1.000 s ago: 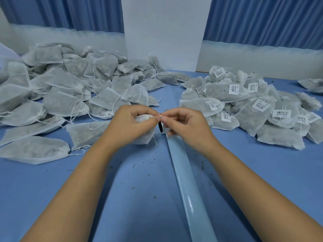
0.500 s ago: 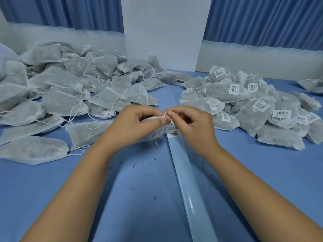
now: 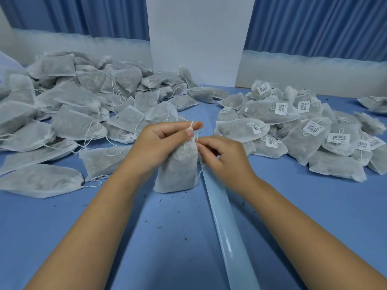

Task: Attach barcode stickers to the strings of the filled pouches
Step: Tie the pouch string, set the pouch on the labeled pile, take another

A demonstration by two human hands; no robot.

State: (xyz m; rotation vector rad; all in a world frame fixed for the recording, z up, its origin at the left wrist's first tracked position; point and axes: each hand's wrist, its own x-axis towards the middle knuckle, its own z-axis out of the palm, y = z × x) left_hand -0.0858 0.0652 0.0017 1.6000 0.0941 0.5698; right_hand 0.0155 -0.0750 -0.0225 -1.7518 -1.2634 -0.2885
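L hand (image 3: 165, 143) grips soft, light white fabric pouch (image 3: 178, 170) by neck, pinching thin string (image 3: 191, 124). R hand (image 3: 226, 158) curls beside neck; its hold's unclear.

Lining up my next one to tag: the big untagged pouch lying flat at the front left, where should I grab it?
I'd pinch the pouch by its gathered neck, coming in from the right. That cinched end is the narrowest part, points toward your left hand, and its string trails out there.
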